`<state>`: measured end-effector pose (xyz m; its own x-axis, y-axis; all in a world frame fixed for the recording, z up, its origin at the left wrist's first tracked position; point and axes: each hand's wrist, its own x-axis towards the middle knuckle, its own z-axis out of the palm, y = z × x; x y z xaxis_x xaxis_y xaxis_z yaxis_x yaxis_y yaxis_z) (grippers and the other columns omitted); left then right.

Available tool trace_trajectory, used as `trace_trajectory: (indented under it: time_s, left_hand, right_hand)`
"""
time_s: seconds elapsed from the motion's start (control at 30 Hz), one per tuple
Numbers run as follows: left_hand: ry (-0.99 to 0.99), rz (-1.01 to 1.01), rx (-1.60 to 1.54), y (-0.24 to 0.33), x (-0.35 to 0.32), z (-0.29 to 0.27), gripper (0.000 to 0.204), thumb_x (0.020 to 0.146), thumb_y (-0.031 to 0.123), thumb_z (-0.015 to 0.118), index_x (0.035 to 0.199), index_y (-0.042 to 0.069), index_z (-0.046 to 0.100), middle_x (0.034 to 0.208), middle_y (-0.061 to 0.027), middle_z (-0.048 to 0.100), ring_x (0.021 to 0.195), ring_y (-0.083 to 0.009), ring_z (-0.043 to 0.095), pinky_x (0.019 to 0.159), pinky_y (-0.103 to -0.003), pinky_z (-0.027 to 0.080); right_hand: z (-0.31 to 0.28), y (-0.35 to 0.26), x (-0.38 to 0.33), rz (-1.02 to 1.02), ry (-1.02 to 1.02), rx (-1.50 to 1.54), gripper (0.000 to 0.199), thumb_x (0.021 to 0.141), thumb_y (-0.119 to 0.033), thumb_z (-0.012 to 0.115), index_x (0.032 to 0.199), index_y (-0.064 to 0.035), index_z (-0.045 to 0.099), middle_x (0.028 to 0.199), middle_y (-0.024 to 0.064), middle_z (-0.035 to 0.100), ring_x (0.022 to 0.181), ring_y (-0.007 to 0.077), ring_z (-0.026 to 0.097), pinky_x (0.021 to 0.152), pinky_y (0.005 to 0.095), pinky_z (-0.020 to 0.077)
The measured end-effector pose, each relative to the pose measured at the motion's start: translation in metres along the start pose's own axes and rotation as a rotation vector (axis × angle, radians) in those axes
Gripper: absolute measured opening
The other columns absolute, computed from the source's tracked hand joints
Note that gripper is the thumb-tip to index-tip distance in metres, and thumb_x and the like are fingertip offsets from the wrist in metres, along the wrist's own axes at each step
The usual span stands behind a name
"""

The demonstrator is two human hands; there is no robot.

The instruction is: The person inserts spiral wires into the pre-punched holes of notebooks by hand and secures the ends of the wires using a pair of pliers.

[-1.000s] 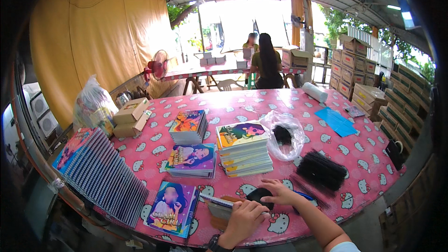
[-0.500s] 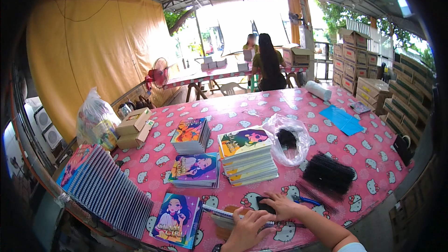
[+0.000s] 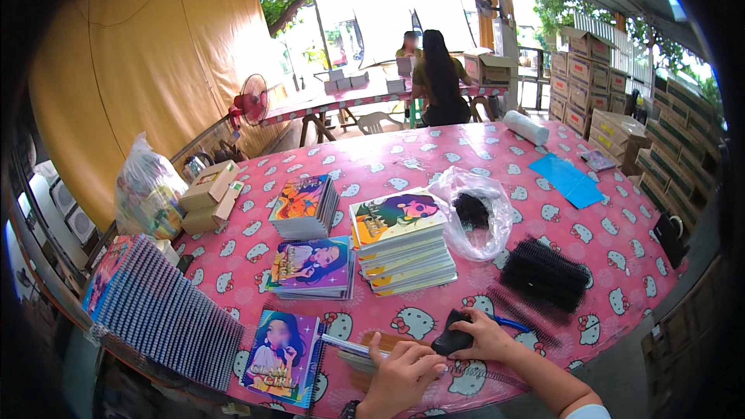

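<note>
Black object [image 3: 450, 334] (kind unclear) sits partly hidden in right hand [image 3: 484, 338].

Left hand [image 3: 403, 379]: bare, black wrist strap [image 3: 349, 410] at the wrist, cropped by the lower edge, details unreadable. Right hand [image 3: 481, 334]: bare, forearm uncovered up to a white sleeve [image 3: 588, 412], slight bluish cast, only a sliver visible.
</note>
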<state>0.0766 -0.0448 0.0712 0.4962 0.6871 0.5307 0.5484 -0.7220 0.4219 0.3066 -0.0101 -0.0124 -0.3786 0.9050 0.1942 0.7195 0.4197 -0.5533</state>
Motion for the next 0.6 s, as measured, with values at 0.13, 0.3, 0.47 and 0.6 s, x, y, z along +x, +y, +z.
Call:
trace_trajectory:
  time_s: [0.13, 0.3, 0.47, 0.6]
  left_hand:
    - [0.001, -0.002, -0.046, -0.009, -0.003, 0.001, 0.017, 0.081, 0.034, 0.066, 0.087, 0.018, 0.066, 0.091, 0.0054, 0.062, 0.093, -0.0129, 0.057, 0.105, -0.052, 0.01]
    - [0.003, -0.03, -0.048, -0.008, -0.002, 0.001, 0.015, 0.079, 0.031, 0.068, 0.085, 0.018, 0.066, 0.091, 0.0053, 0.062, 0.092, -0.0136, 0.058, 0.105, -0.052, 0.009]
    - [0.009, -0.027, 0.006, -0.015, -0.008, -0.011, 0.017, 0.073, 0.028, 0.073, 0.083, 0.017, 0.065, 0.089, 0.0021, 0.06, 0.092, -0.0163, 0.056, 0.1, -0.055, 0.019]
    - [0.071, -0.138, 0.013, -0.034, -0.009, -0.016, 0.023, 0.063, 0.026, 0.081, 0.077, 0.016, 0.065, 0.082, 0.0016, 0.059, 0.088, -0.018, 0.056, 0.101, -0.051, 0.02]
  right_hand:
    - [-0.004, 0.002, -0.01, 0.081, -0.033, 0.381, 0.067, 0.066, -0.043, 0.078, 0.121, -0.0103, 0.056, 0.124, 0.021, 0.049, 0.114, 0.0317, 0.049, 0.095, 0.04, 0.0409]
    - [0.028, -0.006, -0.048, 0.211, -0.017, 1.688, 0.074, 0.084, -0.054, 0.057, 0.134, -0.002, 0.039, 0.13, 0.0145, 0.049, 0.111, 0.0212, 0.05, 0.09, 0.0367, 0.042]
    - [0.047, -0.018, -0.037, 0.257, 0.102, 1.59, 0.072, 0.088, -0.056, 0.049, 0.129, 0.0013, 0.042, 0.125, 0.0152, 0.052, 0.096, 0.0211, 0.058, 0.077, 0.0348, 0.0494]
    - [-0.011, -0.043, -0.013, -0.082, 0.024, 1.545, 0.069, 0.08, -0.057, 0.06, 0.108, 0.0052, 0.062, 0.112, 0.0177, 0.06, 0.098, 0.0254, 0.059, 0.085, 0.0401, 0.0464]
